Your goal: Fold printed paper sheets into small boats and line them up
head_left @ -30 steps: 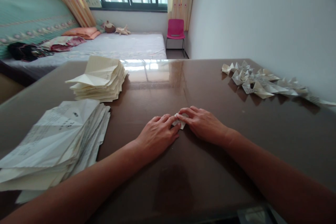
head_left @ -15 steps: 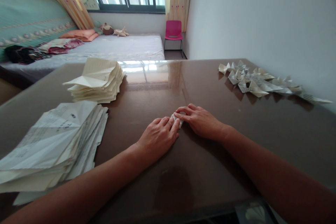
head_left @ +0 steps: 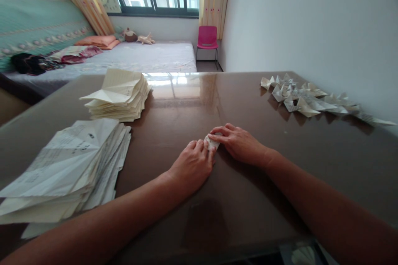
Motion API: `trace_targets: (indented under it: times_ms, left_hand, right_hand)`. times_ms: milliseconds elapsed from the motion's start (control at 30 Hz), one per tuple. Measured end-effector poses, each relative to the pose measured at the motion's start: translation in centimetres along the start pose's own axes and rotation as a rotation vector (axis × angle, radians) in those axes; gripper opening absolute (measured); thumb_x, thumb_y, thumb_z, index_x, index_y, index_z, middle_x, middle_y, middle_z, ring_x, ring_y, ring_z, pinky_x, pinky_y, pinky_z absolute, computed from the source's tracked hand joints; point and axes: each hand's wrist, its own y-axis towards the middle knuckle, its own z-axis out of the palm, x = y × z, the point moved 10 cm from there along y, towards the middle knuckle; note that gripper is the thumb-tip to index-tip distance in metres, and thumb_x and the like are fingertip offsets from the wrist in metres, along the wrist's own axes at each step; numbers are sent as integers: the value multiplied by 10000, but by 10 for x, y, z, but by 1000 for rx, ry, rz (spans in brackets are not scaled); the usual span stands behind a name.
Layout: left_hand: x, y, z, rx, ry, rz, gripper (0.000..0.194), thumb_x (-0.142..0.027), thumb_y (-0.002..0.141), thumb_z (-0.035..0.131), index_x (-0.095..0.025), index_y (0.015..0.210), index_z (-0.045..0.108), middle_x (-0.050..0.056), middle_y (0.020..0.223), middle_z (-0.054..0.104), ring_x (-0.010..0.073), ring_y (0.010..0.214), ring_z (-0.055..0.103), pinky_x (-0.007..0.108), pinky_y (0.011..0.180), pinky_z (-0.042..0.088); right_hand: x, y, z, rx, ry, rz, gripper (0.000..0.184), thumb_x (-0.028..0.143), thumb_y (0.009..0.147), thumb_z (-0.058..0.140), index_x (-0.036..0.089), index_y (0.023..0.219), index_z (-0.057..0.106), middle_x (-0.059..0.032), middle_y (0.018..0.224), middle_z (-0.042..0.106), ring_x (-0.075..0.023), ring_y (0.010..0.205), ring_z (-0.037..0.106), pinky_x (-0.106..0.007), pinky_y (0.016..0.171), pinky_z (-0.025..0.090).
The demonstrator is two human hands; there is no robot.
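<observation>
2 bare hands, left hand (head_left: 194,161) and right hand (head_left: 241,145), fingers pinning a small folded white paper piece (head_left: 212,142) flat on the shiny brown table (head_left: 174,132), pretty much between 2 cream-white paper stacks (head_left: 120,95) and pale folded paper shapes (head_left: 306,97)

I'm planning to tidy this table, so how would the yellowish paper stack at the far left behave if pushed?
The stack of yellowish creased paper sheets would probably slide apart rather than move as one block, since its edges are uneven and nothing visible binds it. The raised top flap looks likely to bend easily, being thin and folded.
</observation>
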Motion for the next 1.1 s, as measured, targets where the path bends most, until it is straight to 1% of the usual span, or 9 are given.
trace_targets:
  times_ms: [67, 133, 267, 367, 500, 567, 700, 900, 1100]
  left_hand:
    - [-3, -2, 0, -32, 37, 0, 378, -228, 971, 370, -31, 1246, 539, 252, 1217, 601, 300, 1099, 589, 439, 899, 443]
    - [-5, -3, 0, -42, 53, 9, 380, -225, 973, 361, -30, 1246, 539, 240, 1210, 610, 296, 1111, 582, 426, 894, 444]
    - [-2, -2, 1, -8, 17, 23, 380, -244, 976, 357, -48, 1242, 544, 219, 1192, 621, 288, 1102, 580, 399, 846, 457]
    - [2, 0, 0, 10, -14, 23, 366, -248, 974, 362, -63, 1218, 562, 205, 1181, 626, 279, 1068, 589, 389, 825, 459]
    - [5, 0, -2, -21, -24, 5, 345, -251, 969, 379, -101, 1225, 556, 181, 1204, 619, 260, 1058, 582, 380, 834, 448]
    - [6, -1, -3, -31, -19, -14, 354, -257, 970, 377, -111, 1249, 538, 175, 1226, 609, 259, 1063, 576, 382, 835, 445]
    - [8, -2, -2, -40, -28, -37, 362, -277, 972, 379, -130, 1267, 528, 166, 1279, 580, 259, 1090, 565, 394, 865, 440]
    - [0, -4, -3, -84, 2, 19, 358, -274, 972, 386, -83, 1219, 561, 175, 1130, 650, 268, 1053, 594, 391, 833, 450]
    - [-2, -1, -5, -102, 15, 48, 332, -257, 960, 417, -66, 1173, 585, 188, 1071, 662, 261, 998, 613, 387, 798, 470]
  right_hand:
    - [-1, 0, -1, -10, 11, -4, 436, 161, 913, 437, 278, 1317, 551, -72, 1292, 570, -215, 1099, 486, -386, 948, 433]
    - [-2, -1, -3, -20, 17, -2, 432, 155, 909, 440, 277, 1303, 566, -67, 1266, 590, -212, 1083, 496, -373, 937, 442]
    - [-1, -1, -5, -11, -6, 11, 399, 153, 924, 413, 265, 1256, 603, -55, 1225, 616, -203, 1067, 507, -343, 919, 449]
    - [1, -1, -3, 1, -53, 14, 398, 166, 928, 418, 263, 1280, 577, -60, 1245, 594, -215, 1084, 494, -355, 908, 450]
    - [3, -1, 1, 5, -95, 6, 428, 168, 930, 422, 248, 1341, 513, -91, 1264, 562, -234, 1121, 466, -388, 923, 438]
    - [3, -2, 1, 3, -85, 2, 431, 156, 925, 426, 251, 1335, 517, -91, 1255, 562, -232, 1126, 464, -390, 929, 433]
    - [3, -2, -3, -1, -5, -29, 421, 121, 910, 435, 282, 1269, 582, -61, 1206, 596, -200, 1084, 497, -355, 938, 429]
    - [3, -3, -12, -74, 98, -39, 358, 101, 879, 475, 292, 1076, 705, -40, 1139, 637, -177, 1029, 542, -310, 883, 453]
    - [0, -3, -10, -62, 166, -17, 377, 61, 847, 460, 282, 1015, 717, -21, 1110, 653, -167, 1023, 564, -297, 885, 459]
